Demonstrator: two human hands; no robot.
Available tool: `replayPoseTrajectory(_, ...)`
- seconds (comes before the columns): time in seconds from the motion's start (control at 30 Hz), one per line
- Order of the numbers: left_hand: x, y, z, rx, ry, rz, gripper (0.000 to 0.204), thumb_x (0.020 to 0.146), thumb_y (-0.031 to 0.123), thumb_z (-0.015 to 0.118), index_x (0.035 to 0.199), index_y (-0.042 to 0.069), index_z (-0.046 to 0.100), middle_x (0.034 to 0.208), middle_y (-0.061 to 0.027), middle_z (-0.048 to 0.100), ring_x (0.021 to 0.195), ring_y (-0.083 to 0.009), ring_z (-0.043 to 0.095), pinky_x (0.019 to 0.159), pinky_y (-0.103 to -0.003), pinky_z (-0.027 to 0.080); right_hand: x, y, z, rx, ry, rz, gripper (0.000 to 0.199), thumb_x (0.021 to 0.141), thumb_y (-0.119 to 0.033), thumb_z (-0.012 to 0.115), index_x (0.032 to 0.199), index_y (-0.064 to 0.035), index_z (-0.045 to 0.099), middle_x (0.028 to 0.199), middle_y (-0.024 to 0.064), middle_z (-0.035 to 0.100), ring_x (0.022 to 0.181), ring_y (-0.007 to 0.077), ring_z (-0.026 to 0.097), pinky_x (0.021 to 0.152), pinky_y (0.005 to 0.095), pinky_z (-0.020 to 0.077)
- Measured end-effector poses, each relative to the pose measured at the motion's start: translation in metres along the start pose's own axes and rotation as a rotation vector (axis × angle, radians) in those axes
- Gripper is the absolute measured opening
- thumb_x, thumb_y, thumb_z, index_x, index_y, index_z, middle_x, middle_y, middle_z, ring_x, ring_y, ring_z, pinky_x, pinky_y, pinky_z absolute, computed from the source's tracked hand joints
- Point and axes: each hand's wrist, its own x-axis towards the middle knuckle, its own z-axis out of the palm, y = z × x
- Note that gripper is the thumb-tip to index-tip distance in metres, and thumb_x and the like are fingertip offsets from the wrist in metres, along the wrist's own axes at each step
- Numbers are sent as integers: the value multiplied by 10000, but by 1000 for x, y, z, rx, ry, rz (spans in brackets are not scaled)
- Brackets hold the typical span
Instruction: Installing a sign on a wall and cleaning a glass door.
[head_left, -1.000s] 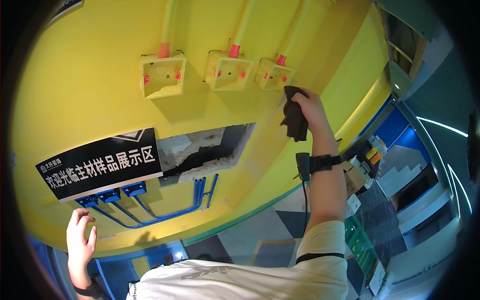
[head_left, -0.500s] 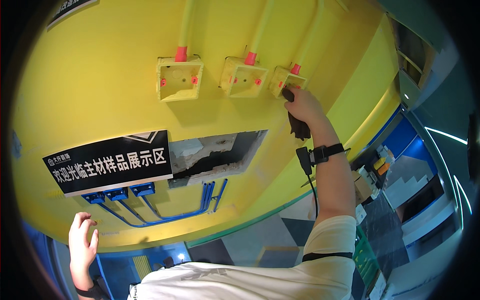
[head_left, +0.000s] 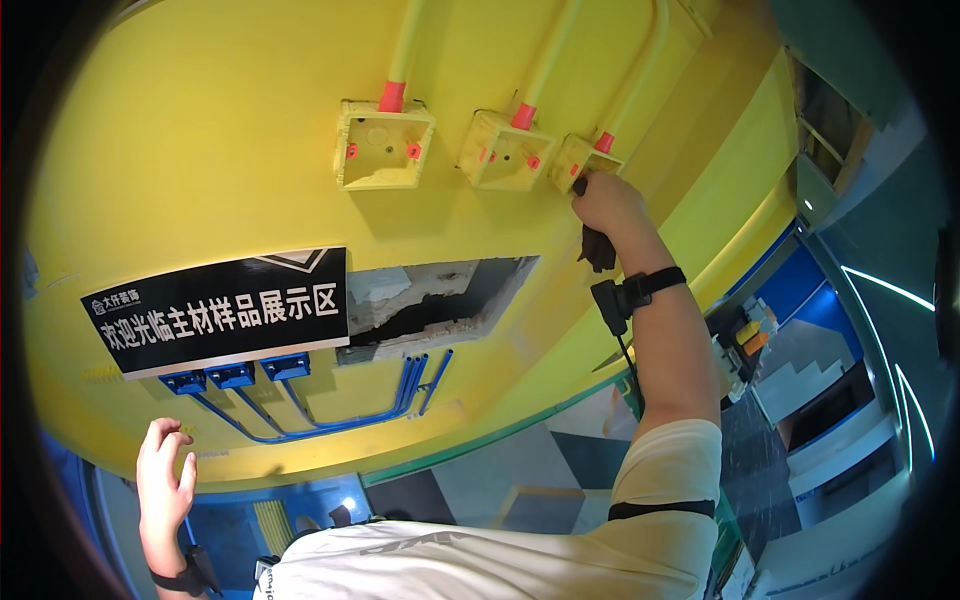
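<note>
High on the yellow wall, my right hand grips a crumpled dark cloth. The cloth's lower end hangs below my fist, and a small dark bit shows by my thumb. The hand is at the lower rim of the rightmost yellow junction box, covering part of it. To its left sit a middle junction box and a larger-looking left junction box, both open-fronted with pink tabs inside. My left hand is held low at the left, fingers loosely bent and apart, holding nothing.
A black sign is on the wall, beside a rough-edged hole. Below run small blue boxes and blue conduits. Yellow conduits with pink fittings meet the junction boxes from above. A grey patterned floor lies below.
The upper boxes now appear slightly farther right in view. My right hand, still gripping the cloth, has turned a little at the rightmost box's lower edge. My left hand has hardly moved.
</note>
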Motion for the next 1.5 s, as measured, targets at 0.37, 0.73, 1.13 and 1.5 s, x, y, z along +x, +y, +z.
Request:
replayPoseTrajectory(0.37,5,-7,2,-36,-45,92,201,754,-12,691,937,1,611,1111,-166,579,1040,-383,602,915,-419,506,-141,107,74,394,57,22,472,827,-286,650,1245,-71,612,1063,248,709,1016,448,668,885,496,545)
replayPoseTrajectory(0.73,70,97,64,-73,-388,549,290,761,114,748,1034,58,668,1109,-150,634,1003,-372,637,869,-434,538,-270,-3,214,1720,-105,-74,409,894,-24,665,1297,-59,601,1215,45,659,1155,161,596,1003,308,469)
replayPoseTrajectory(1.13,16,76,101,-629,-713,239,696,870,294,795,1434,28,486,1368,-184,587,1271,-295,564,1063,-395,455,-360,-191,181,1742,-835,-905,445,782,123,590,1183,-58,652,1256,100,535,1171,271,572,963,344,498)
replayPoseTrajectory(1.5,-188,-13,-18,-889,-221,-208,494,880,217,800,1308,81,594,1191,-88,697,1124,-178,648,984,-331,503,-474,-297,96,1781,-1362,-1102,702,875,105,680,1474,-64,356,1368,125,503,1144,186,614,878,294,542)
